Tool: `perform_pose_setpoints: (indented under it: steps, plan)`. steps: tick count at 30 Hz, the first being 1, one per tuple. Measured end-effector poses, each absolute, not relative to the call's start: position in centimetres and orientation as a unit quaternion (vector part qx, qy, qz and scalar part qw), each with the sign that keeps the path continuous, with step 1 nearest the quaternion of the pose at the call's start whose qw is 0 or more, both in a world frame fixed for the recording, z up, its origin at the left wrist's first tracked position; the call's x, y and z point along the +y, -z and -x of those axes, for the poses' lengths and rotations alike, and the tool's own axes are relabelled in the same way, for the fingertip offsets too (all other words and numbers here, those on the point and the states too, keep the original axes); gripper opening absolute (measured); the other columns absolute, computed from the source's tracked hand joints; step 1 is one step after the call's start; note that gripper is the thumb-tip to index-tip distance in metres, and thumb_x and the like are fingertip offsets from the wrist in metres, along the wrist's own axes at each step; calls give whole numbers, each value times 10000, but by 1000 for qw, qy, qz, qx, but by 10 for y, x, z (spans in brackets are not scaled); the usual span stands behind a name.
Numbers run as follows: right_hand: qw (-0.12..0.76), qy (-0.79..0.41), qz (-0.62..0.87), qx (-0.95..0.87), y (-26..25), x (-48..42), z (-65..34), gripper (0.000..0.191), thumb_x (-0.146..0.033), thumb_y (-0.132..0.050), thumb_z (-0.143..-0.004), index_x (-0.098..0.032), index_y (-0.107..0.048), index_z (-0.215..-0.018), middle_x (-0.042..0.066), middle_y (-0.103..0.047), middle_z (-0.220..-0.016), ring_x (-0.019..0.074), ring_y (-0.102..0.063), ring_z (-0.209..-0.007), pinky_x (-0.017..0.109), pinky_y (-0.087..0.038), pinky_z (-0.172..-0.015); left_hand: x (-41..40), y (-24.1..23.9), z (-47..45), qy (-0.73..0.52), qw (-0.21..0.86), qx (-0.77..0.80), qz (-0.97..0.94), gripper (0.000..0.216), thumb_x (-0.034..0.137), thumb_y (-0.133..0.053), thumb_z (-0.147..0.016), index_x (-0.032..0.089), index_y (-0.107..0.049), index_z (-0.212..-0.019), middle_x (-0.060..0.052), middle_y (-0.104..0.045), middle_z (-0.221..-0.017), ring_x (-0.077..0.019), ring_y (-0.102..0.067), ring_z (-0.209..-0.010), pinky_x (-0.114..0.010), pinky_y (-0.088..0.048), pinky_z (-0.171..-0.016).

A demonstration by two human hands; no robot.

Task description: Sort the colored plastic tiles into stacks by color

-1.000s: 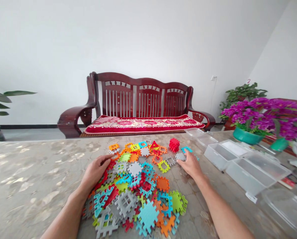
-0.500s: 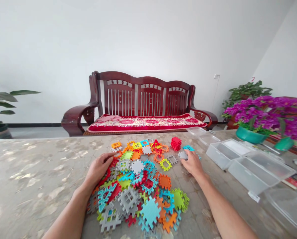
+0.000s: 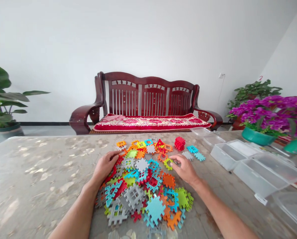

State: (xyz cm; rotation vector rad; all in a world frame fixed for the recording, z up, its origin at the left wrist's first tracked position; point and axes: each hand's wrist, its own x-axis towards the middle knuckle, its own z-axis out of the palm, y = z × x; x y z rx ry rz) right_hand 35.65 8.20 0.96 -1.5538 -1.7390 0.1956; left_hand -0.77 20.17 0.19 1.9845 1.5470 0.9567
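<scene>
A heap of flat plastic interlocking tiles (image 3: pixel 143 181) in grey, teal, orange, green and red lies on the marble table (image 3: pixel 38 179). My left hand (image 3: pixel 105 166) rests palm down on the heap's left edge, fingers spread over red and grey tiles. My right hand (image 3: pixel 185 168) hovers low at the heap's right side, fingertips at a green frame tile (image 3: pixel 168 163); whether it grips a tile is hidden. A red cube built of tiles (image 3: pixel 179 143) stands farther back. A grey tile (image 3: pixel 187 155) and two teal tiles (image 3: pixel 196 152) lie apart to the right.
Several clear plastic boxes (image 3: pixel 248 162) and lids stand along the table's right side. Pots of purple flowers (image 3: pixel 265 119) sit at the far right. Beyond the table are a dark red wooden bench (image 3: pixel 148 103) and a leafy plant (image 3: pixel 1 99) at left.
My right hand drew back leftward from the grey tile near the teal ones to the green frame tile. The left hand stayed on the heap. The camera view shifted a little left.
</scene>
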Motion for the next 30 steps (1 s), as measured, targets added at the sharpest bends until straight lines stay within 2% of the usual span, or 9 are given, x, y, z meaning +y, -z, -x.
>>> perform_pose_setpoints:
  steps: [8, 14, 18, 21, 27, 30]
  plan:
    - [362, -166, 556, -730, -44, 84, -292, 392, -256, -636, -798, -238, -670, -1188, 60, -699, -1187, 210, -649, -1037, 364, -516, -899, 201, -2, 7, -353, 232, 556, -716, 447, 460, -487, -822, 226, -745, -1104, -36, -760, -1128, -245, -675, -1064, -337, -481, -995]
    - [257, -60, 582, -769, -57, 94, -243, 562, -461, -771, -722, -203, -644, -1205, 109, -681, -1168, 281, -612, -1103, 425, -475, -972, 202, 2, 8, -375, 228, 533, -724, 469, 463, -477, -822, 194, -745, -1096, -57, -762, -1102, -247, -682, -1033, -344, -494, -969]
    - [218, -8, 597, -772, -53, 96, -227, 455, -370, -737, -750, -171, -652, -1150, 140, -688, -1104, 300, -612, -1050, 443, -485, -934, 202, 1, 7, -375, 236, 535, -720, 472, 462, -478, -817, 183, -741, -1093, -67, -760, -1105, -248, -679, -1038, -341, -497, -960]
    - [236, -3, 602, -763, -51, 95, -230, 423, -307, -714, -753, -182, -659, -1152, 130, -698, -1096, 294, -618, -1055, 432, -486, -939, 202, 1, 7, -368, 241, 543, -716, 447, 462, -490, -815, 219, -742, -1093, -43, -760, -1119, -242, -672, -1061, -331, -485, -978]
    - [338, 17, 652, -678, -46, 90, -294, 446, -318, -666, -786, -207, -634, -1216, 90, -699, -1163, 249, -627, -1077, 392, -476, -970, 205, 3, 9, -361, 240, 544, -718, 462, 468, -491, -816, 229, -741, -1122, -43, -753, -1151, -248, -663, -1088, -336, -470, -997]
    - [323, 53, 723, -608, -34, 89, -349, 397, -305, -627, -798, -212, -651, -1183, 91, -705, -1145, 251, -630, -1071, 381, -467, -967, 205, 3, 9, -357, 241, 548, -717, 454, 469, -492, -813, 241, -741, -1117, -39, -753, -1158, -249, -659, -1100, -340, -466, -1006]
